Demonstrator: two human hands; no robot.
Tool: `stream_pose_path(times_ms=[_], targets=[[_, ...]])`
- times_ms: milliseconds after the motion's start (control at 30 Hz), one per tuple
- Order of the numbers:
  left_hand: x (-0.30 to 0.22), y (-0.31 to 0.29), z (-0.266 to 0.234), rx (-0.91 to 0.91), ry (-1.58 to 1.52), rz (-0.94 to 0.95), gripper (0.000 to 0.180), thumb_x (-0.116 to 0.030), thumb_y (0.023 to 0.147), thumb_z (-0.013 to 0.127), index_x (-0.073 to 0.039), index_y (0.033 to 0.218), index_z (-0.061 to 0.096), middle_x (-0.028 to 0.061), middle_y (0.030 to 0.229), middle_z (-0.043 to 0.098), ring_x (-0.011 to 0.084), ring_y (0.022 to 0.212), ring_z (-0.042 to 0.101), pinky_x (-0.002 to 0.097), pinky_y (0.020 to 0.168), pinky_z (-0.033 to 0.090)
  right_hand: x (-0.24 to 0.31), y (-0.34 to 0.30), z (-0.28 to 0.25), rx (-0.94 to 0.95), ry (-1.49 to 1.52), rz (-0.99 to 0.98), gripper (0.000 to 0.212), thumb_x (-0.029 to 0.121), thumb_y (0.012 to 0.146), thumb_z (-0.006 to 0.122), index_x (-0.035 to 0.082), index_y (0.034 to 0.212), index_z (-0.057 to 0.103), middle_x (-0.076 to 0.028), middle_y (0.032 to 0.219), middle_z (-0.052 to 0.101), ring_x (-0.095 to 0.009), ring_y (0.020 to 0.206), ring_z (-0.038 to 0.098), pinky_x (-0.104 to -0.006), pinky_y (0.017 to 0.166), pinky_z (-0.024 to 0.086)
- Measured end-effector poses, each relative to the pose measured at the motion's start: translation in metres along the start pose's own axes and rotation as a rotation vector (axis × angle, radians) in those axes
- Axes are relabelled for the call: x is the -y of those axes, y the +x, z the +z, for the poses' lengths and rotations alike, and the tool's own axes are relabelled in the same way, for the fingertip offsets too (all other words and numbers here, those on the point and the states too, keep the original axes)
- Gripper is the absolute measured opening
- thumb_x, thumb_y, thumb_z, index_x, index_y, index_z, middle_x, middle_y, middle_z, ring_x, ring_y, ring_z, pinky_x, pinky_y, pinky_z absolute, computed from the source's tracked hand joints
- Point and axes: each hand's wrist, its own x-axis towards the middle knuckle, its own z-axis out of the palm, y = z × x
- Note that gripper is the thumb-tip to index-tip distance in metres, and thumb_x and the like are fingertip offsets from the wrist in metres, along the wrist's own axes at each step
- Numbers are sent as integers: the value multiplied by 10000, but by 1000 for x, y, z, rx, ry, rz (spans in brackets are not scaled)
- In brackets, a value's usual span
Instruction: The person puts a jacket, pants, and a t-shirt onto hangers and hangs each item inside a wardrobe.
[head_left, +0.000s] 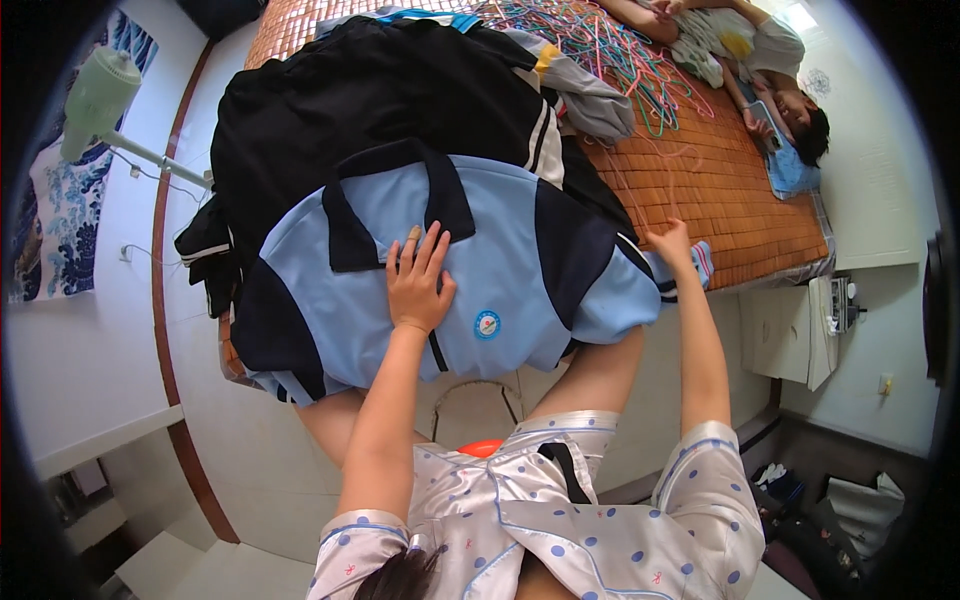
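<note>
A light blue jacket (500, 230) with navy collar, navy shoulder panels and a round chest badge lies front up at the bed's near edge, partly over my knees. On its chest, just below the collar, my left hand (418, 288) rests flat with its fingers apart; a tan band wraps one finger. My right hand (672, 246) is closed around a thin pink clothes hanger (672, 185), to the right of the jacket's sleeve. The hanger's outline is faint against the brown mat, and its lower end is hidden in my fingers.
Black clothes (370, 90) are heaped behind the jacket. Many coloured hangers (625, 65) lie tangled farther back on the tiled brown mat (740, 220). Another person (775, 45) lies at the far right holding a phone (766, 125). A green fan (105, 85) stands left.
</note>
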Motion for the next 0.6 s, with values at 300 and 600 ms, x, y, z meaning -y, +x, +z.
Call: stream_pose_path(times_ms=[300,600], targets=[[10,-9,-3,-14,5,-44,519,-195,726,485,-172,1245,498,-24,1356,413,189,1221,391,392,1058,225,-39,-95,-85,-532,-36,-10,671,239,654,718,67,1221,403,-5,764,509,-165,726,522,-340,729,439],[12,-9,-3,-36,-62,-25,514,-199,738,490,-158,1250,489,-14,1358,408,198,1233,378,393,1061,221,89,-105,-101,-408,707,-532,615,82,786,637,46,1310,317,7,877,441,-44,676,394,-179,592,361]])
